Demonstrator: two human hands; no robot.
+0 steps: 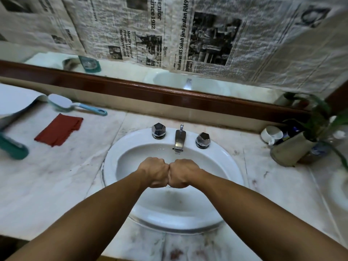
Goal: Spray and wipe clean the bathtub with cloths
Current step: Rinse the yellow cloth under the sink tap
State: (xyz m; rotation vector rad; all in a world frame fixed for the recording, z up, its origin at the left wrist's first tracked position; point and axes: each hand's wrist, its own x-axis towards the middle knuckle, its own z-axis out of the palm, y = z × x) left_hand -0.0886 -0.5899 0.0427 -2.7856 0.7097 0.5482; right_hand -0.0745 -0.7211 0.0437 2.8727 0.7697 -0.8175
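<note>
Both my arms reach out over a white oval sink (120, 147) set in a marble counter. My left hand (153, 171) and my right hand (183, 173) are curled into fists, knuckles pressed together over the basin, just below the chrome spout (179, 138). Neither hand holds anything that I can see. A folded red cloth (59, 130) lies flat on the counter to the left, well away from both hands. A scrub brush (64, 103) with a white head and blue handle lies behind the cloth.
Two faceted chrome tap knobs (158, 130) (202, 139) flank the spout. A teal object (13, 146) sits at the left edge. At the right stand a tilted vase with a plant (290, 150) and a white cup (272, 135). A newspaper-covered mirror (188, 34) rises behind.
</note>
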